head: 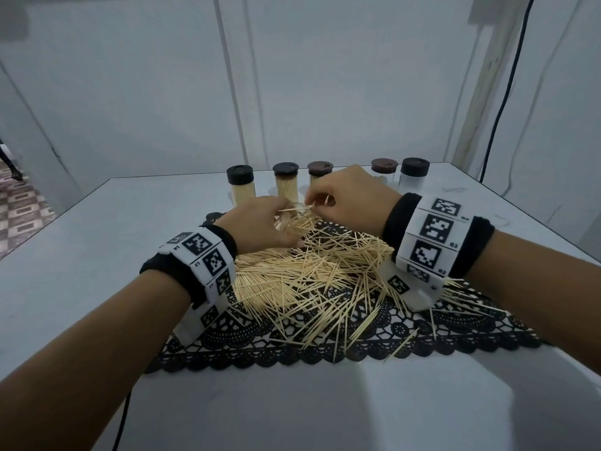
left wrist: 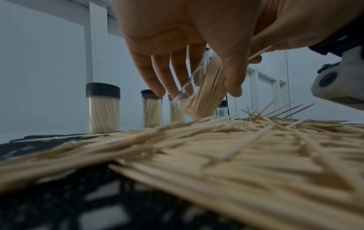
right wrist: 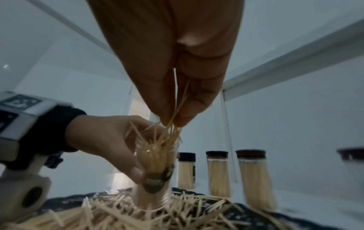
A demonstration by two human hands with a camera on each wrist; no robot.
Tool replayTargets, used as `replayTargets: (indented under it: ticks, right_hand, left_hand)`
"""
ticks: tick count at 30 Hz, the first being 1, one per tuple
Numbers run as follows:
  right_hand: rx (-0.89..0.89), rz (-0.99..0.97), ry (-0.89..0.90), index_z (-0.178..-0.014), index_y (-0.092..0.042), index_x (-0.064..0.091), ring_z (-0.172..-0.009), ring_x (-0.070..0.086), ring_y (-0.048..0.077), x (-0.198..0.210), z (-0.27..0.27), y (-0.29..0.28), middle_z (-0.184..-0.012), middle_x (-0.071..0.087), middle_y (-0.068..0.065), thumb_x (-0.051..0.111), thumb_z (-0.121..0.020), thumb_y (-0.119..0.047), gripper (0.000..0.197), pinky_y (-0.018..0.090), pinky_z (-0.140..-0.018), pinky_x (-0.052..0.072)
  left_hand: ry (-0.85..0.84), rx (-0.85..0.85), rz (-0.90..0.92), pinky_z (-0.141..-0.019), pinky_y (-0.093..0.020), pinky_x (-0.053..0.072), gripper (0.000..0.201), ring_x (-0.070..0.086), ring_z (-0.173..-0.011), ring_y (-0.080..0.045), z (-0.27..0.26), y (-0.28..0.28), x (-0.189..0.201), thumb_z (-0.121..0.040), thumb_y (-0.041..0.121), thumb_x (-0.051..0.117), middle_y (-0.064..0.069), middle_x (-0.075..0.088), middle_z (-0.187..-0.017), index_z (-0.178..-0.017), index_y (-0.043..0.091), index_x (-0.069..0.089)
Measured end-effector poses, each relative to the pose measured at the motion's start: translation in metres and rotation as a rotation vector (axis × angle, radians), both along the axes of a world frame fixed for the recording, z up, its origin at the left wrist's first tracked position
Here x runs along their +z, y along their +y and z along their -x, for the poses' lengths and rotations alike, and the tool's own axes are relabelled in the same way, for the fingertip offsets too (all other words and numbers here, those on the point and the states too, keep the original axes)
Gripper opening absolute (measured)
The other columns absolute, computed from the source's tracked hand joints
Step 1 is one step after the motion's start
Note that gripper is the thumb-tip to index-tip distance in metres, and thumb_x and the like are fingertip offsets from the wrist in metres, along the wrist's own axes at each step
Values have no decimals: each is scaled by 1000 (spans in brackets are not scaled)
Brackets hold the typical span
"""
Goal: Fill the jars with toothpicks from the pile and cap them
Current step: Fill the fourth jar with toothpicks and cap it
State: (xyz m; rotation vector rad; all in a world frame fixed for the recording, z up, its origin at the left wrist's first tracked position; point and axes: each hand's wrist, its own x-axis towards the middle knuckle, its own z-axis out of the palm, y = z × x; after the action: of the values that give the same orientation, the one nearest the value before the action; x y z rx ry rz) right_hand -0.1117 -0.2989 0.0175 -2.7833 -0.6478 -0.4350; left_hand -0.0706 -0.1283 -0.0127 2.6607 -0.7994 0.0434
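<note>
A loose pile of toothpicks [head: 325, 271] lies on a black lace mat [head: 325, 346]. My left hand [head: 260, 222] grips an uncapped clear jar [left wrist: 199, 91] [right wrist: 155, 171], tilted, its base on the pile and partly filled with toothpicks. My right hand [head: 341, 196] pinches a small bunch of toothpicks [right wrist: 175, 112] right over the jar's mouth, their tips inside it. Three capped jars full of toothpicks [head: 240, 187] [head: 285, 182] [head: 319, 172] stand in a row behind my hands.
Two more dark-capped jars [head: 383, 169] [head: 414, 177] stand at the back right; they look empty. The white table [head: 97, 255] ends close behind the jars at a pale wall. A black cable [head: 500, 109] hangs at the right.
</note>
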Motion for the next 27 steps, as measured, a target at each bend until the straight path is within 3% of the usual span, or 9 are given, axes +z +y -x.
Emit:
replayTargets:
  ticks: [3, 6, 9, 13, 16, 18, 21, 25, 27]
  right_hand:
    - [14, -82, -31, -99, -6, 70, -87, 55, 12, -2, 3, 6, -95, 66, 6, 51, -87, -4, 23, 14, -74, 34]
    - [19, -143, 0, -102, -7, 71, -88, 56, 20, -7, 3, 10, -84, 52, -2, 47, -86, 0, 29, 16, -70, 34]
    - [47, -186, -18, -104, -7, 70, -89, 53, 16, -15, 1, 9, -96, 60, 8, 49, -86, 1, 28, 14, -71, 31]
    - [56, -313, -72, -92, -5, 66, -77, 60, 19, -21, 1, 9, -84, 67, 8, 60, -84, -3, 10, 29, -72, 44]
    - [72, -319, -80, -92, -6, 69, -78, 61, 19, -23, -1, 11, -85, 69, 7, 62, -86, -10, 11, 23, -72, 42]
    - [85, -292, -99, -97, -7, 72, -86, 59, 18, -26, -4, 13, -93, 67, 6, 60, -88, -13, 16, 18, -72, 35]
    - [78, -394, -128, -98, -6, 72, -86, 48, 11, -28, -6, 14, -94, 50, 0, 60, -88, -13, 17, 17, -77, 32]
    - [58, -498, -121, -96, -10, 68, -72, 52, 2, -25, -4, 10, -82, 61, -7, 59, -87, -9, 12, 8, -69, 40]
    - [63, -526, -124, -90, -10, 66, -71, 54, 2, -26, -5, 10, -80, 60, -6, 61, -85, -9, 7, 12, -70, 42]
  left_hand:
    - [-6, -9, 15, -73, -24, 38, 56, 51, -89, -13, 1, 0, 0, -74, 42, 74, 3, 57, -100, -120, 16, 55]
    - [0, -3, 27, -72, -25, 35, 55, 49, -87, -13, 2, -1, 1, -75, 40, 73, 4, 53, -97, -121, 16, 55]
    - [2, -16, 27, -73, -27, 37, 53, 51, -89, -16, 2, -1, 0, -76, 40, 72, 1, 56, -98, -119, 16, 55]
    - [13, -17, 42, -75, -27, 41, 52, 52, -89, -14, -1, 0, -2, -74, 41, 74, 3, 57, -100, -117, 18, 56]
    - [3, -13, 109, -62, -17, 33, 31, 45, -72, -1, -2, 0, -3, -74, 37, 75, 15, 50, -81, -94, 30, 53]
    - [-7, -15, 160, -59, -10, 33, 29, 46, -70, 2, -2, -1, -3, -74, 33, 75, 18, 50, -76, -85, 33, 49]
    - [-33, -19, 215, -61, -6, 34, 30, 49, -72, 1, -3, 0, -4, -74, 34, 75, 20, 52, -78, -91, 29, 52]
    - [-46, -27, 204, -73, -21, 37, 44, 54, -88, -10, -6, 0, -5, -73, 38, 76, 10, 56, -94, -109, 21, 58]
    - [-45, -23, 209, -75, -22, 38, 41, 54, -88, -11, -6, 0, -5, -73, 38, 76, 11, 56, -93, -106, 23, 58]
